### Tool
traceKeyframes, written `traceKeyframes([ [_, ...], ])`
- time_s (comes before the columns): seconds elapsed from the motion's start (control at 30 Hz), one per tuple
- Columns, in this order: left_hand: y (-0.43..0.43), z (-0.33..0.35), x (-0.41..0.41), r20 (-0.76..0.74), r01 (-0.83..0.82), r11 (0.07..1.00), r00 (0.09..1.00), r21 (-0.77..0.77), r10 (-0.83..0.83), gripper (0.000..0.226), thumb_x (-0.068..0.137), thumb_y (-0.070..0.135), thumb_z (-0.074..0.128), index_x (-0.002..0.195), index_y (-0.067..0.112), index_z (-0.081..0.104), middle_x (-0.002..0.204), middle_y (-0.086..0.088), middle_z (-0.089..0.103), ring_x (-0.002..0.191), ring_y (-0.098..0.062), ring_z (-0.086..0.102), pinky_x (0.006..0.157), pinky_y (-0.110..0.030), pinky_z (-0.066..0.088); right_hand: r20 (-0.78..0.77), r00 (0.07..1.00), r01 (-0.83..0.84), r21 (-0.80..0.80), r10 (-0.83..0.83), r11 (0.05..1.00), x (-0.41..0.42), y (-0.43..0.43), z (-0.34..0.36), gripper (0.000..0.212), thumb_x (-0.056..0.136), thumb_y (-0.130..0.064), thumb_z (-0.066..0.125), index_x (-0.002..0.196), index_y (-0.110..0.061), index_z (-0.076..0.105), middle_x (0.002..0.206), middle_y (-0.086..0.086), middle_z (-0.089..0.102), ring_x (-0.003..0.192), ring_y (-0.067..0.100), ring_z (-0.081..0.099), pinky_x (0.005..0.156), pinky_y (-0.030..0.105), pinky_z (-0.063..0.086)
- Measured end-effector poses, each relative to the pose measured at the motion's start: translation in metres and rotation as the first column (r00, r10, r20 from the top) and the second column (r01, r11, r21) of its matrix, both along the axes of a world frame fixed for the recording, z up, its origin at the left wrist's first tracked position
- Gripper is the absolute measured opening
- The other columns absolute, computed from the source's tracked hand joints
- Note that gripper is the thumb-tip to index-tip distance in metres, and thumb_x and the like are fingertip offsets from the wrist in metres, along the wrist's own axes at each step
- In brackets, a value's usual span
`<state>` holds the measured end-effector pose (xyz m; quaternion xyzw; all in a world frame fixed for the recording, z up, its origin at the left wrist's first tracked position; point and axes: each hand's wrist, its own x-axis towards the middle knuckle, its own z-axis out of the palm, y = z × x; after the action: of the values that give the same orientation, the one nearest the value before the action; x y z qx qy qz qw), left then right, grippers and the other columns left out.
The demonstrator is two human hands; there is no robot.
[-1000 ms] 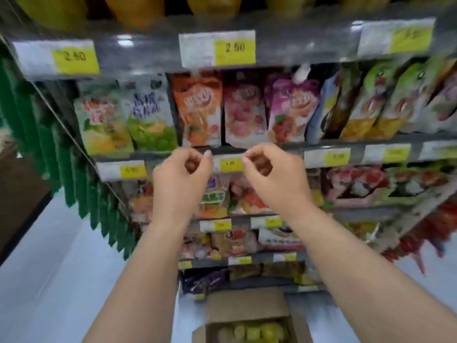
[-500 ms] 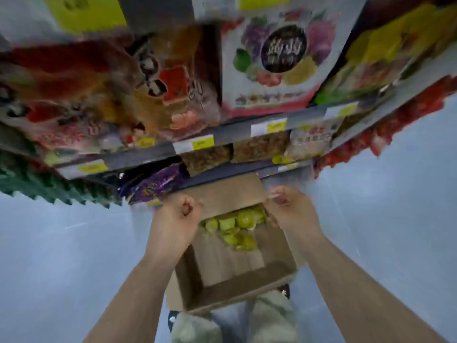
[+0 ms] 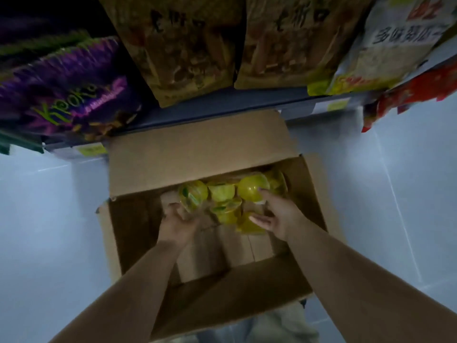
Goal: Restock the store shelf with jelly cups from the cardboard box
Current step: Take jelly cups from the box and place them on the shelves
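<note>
Both arms reach down into an open cardboard box (image 3: 197, 154) on the pale floor (image 3: 49, 219). The left hand (image 3: 179, 224) touches a yellow-green jelly cup (image 3: 193, 194); the right hand (image 3: 279, 216), fingers spread, rests on the jelly cups (image 3: 252, 188) heaped at the far side. Beyond, snack bags (image 3: 193, 45) line the lowest shelf (image 3: 235, 101).

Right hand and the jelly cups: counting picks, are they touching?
Touching. The head view shows the right hand with fingers pressed on the yellow jelly cups.

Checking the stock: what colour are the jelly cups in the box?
Yellow-green, clearest in the head view: jelly cups in the cardboard box.
</note>
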<state>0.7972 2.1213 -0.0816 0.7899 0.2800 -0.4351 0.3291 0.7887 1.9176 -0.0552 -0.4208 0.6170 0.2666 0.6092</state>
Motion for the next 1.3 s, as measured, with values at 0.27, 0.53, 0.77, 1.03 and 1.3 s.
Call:
traceKeyframes([
  [0.27,-0.039,-0.077,0.02,0.015,-0.728,0.663,0.672,-0.175,0.741,0.1,0.06,0.043,0.081,0.14,0.026,0.023,0.13,-0.003,0.05,0.107,-0.026,0.059,0.099,-0.042,0.048,-0.04,0.963,0.266,0.046,-0.265,0.963,0.03,0.007,-0.086,0.054,0.078,-0.036,0.074,0.122,-0.018,0.046,0.124,0.011,0.042,0.113,0.032,0.048,0.076,0.037,0.056],
  [0.53,-0.047,-0.071,0.02,0.012,-0.9,0.32,0.332,-0.296,0.943,0.05,0.082,0.007,0.071,0.128,0.013,0.051,0.105,-0.004,0.063,0.058,-0.01,0.064,0.038,-0.014,0.046,0.02,0.968,0.25,-0.156,-0.25,0.956,0.022,0.017,-0.093,0.074,0.073,-0.034,0.078,0.135,-0.024,0.04,0.131,0.006,0.04,0.114,0.03,0.047,0.06,0.034,0.058],
  [0.77,-0.017,0.005,-0.005,0.135,-0.762,0.588,0.575,-0.271,0.807,0.045,0.077,0.011,0.074,0.119,0.014,0.06,0.109,-0.002,0.063,0.095,-0.015,0.061,0.084,-0.023,0.048,0.266,0.871,-0.21,-0.556,0.412,0.804,-0.026,0.034,-0.012,0.052,0.06,-0.032,0.078,0.104,-0.025,0.051,0.114,0.009,0.056,0.1,0.021,0.059,0.087,0.033,0.05],
  [1.03,0.005,0.187,0.0,0.047,-0.634,0.571,0.646,-0.522,0.762,0.039,0.069,0.017,0.076,0.107,0.02,0.064,0.114,-0.009,0.068,0.108,-0.024,0.063,0.086,-0.029,0.047,0.408,0.671,-0.201,-0.704,0.619,0.681,-0.01,0.066,0.186,0.047,0.062,-0.014,0.077,0.086,-0.035,0.041,0.105,0.003,0.05,0.093,0.015,0.055,0.079,0.016,0.046],
  [1.3,0.017,0.459,0.031,0.485,-0.18,0.799,0.712,-0.574,0.509,0.037,0.07,0.019,0.08,0.101,0.033,0.067,0.104,0.011,0.071,0.094,-0.006,0.067,0.093,-0.037,0.052,0.6,0.301,0.037,-0.784,0.741,0.619,0.016,0.07,0.434,0.048,0.064,-0.03,0.071,0.102,-0.034,0.043,0.111,-0.002,0.048,0.109,0.003,0.05,0.092,0.016,0.04],
])
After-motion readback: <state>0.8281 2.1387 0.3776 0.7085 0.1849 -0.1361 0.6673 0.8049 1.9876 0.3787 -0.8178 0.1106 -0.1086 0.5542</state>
